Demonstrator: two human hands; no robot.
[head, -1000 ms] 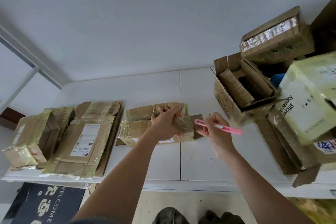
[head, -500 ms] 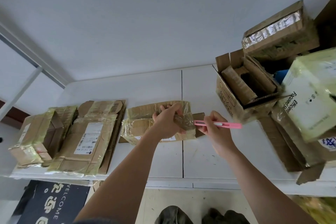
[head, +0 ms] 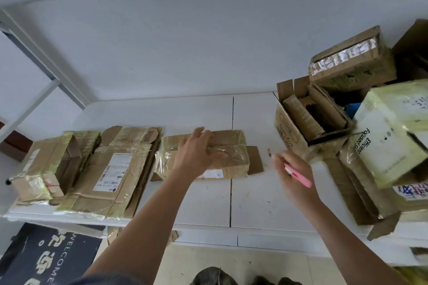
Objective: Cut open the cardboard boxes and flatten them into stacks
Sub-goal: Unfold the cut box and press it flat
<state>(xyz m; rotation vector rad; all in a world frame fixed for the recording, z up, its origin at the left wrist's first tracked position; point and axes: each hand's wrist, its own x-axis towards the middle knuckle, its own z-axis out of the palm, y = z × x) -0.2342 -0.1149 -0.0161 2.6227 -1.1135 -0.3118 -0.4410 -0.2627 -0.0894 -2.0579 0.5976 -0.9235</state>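
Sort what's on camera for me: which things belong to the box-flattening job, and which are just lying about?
In the job: left hand on the flattened box; right hand gripping the pink cutter; flattened stack; uncut boxes.

Lying about: welcome mat; shoes.

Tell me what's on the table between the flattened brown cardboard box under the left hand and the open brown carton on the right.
In the head view, the right hand holding a pink cutter hovers there; beneath it is bare white table.
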